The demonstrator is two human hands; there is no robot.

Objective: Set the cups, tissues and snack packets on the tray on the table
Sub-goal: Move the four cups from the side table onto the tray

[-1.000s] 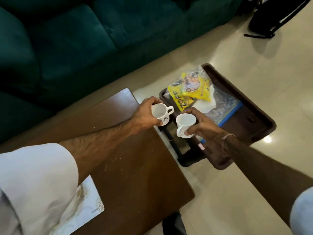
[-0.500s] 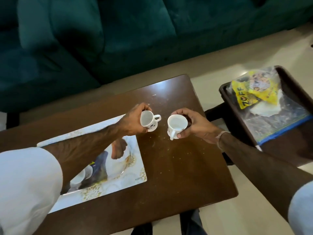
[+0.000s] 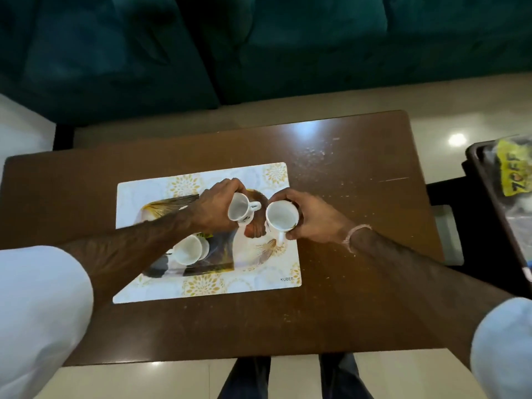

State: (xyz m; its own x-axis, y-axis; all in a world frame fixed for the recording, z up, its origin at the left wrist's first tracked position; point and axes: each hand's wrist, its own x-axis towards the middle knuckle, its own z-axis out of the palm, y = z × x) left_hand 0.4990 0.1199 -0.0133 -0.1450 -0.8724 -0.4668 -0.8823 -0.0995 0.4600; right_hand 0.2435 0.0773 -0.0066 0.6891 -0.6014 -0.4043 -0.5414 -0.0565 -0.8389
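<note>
Head view: we hold a white cup point(image 3: 241, 211) gripped in our left hand point(image 3: 214, 208) and another cup point(image 3: 281, 216) in our right hand point(image 3: 313, 218), both above the patterned tray point(image 3: 276, 174) on the brown table point(image 3: 359, 254). A third cup point(image 3: 187, 249) already stands there. Snack packets point(image 3: 515, 174) remain on the dark tray point(image 3: 489, 203) far right; tissues aren't identifiable.

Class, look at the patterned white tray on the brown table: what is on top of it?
On the tray stand white cups, seemingly two close together, partly hidden by the left forearm. Above it, the left hand and right hand each hold a cup; contact is unclear.
</note>
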